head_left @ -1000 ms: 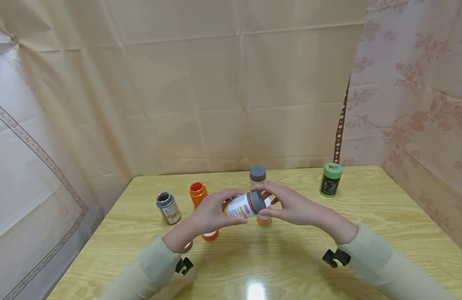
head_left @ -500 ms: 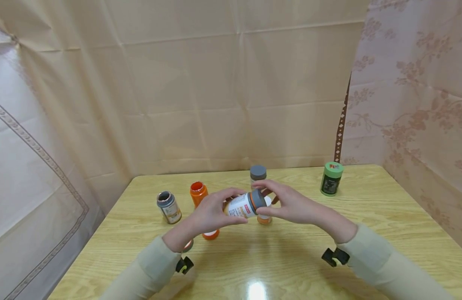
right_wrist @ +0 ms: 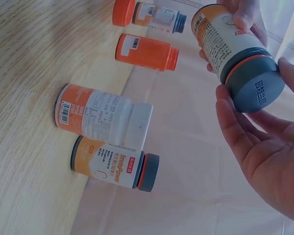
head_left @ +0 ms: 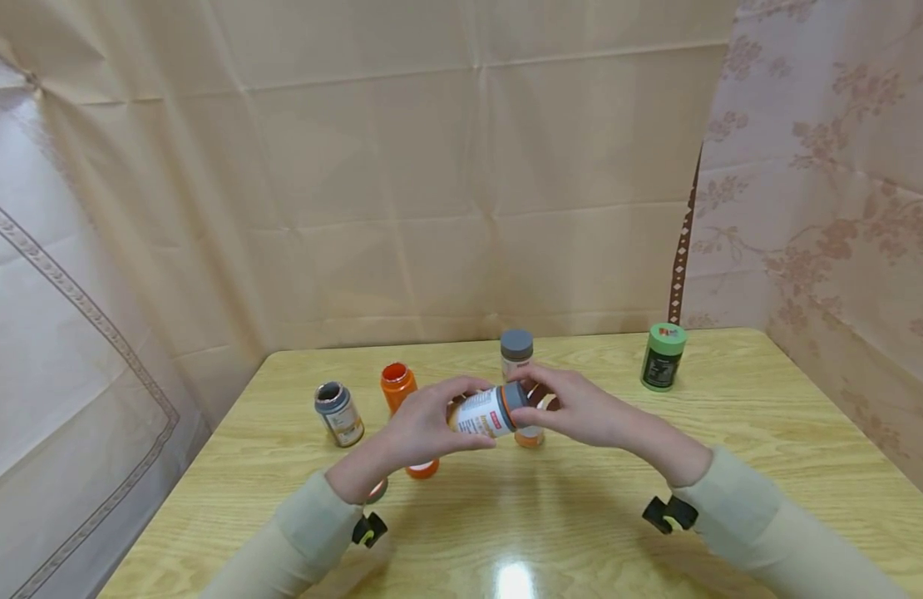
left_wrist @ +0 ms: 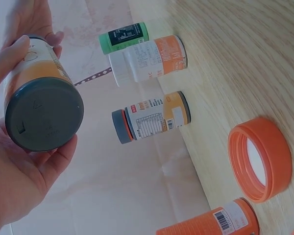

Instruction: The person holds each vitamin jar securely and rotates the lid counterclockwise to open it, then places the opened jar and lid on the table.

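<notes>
Both hands hold a white and orange supplement bottle (head_left: 476,414) tilted above the table. My left hand (head_left: 424,424) grips its body, with the grey base facing the left wrist camera. At the other end, my right hand (head_left: 584,409) holds the dark grey cap (right_wrist: 257,87) between thumb and fingers. The cap sits on the bottle, above an orange ring. Behind the hands stand a white-capped bottle (right_wrist: 100,115) and a grey-capped bottle (head_left: 516,344), both partly hidden in the head view.
To the left stand an uncapped orange bottle (head_left: 397,384) and an uncapped grey-rimmed bottle (head_left: 340,418). An orange cap (left_wrist: 260,159) lies on the table (head_left: 581,532), and another cap (head_left: 377,492) shows beside the left wrist. A green-lidded jar (head_left: 663,358) stands back right.
The right thumb and fingers have shifted slightly round the cap, covering more of the white-capped bottle behind. The left hand and the held bottle stay almost in place.
</notes>
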### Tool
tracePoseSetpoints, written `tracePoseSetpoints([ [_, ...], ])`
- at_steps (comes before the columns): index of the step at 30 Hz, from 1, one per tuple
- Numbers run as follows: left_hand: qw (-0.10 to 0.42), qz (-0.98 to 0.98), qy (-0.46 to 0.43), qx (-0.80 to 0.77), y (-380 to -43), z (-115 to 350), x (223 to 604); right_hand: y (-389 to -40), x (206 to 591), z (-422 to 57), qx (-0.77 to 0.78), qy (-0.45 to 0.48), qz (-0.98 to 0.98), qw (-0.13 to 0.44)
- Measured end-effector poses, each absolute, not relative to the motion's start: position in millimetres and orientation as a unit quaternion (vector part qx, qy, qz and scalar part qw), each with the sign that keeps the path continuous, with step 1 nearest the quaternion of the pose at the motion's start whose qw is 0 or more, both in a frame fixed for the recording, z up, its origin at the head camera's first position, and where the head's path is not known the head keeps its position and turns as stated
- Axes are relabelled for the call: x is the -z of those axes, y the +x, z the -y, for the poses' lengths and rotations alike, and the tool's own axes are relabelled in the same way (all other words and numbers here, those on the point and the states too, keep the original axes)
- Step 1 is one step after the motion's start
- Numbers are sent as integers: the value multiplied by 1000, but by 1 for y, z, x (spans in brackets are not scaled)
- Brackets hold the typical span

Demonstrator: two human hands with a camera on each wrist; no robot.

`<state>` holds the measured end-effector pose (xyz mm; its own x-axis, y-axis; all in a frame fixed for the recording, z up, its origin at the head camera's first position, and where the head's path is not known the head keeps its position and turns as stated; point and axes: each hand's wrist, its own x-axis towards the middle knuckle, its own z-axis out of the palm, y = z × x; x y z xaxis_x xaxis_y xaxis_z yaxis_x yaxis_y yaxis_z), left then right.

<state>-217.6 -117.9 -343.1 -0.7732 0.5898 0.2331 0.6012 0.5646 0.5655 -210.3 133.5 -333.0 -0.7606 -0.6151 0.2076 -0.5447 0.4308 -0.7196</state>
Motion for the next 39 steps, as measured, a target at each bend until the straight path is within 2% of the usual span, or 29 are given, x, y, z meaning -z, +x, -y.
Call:
tracePoseSetpoints([
  [15, 2, 892, -319, 320, -219, 121, 345, -207, 331, -133, 370, -380, -848, -12],
  [25, -6, 889, -320, 327, -219, 120, 345, -210, 334, -134, 387, -342, -856, 33],
  [39, -13, 889, -314, 333, -218, 122, 345, -212, 335, -135, 392, -363, -844, 52],
])
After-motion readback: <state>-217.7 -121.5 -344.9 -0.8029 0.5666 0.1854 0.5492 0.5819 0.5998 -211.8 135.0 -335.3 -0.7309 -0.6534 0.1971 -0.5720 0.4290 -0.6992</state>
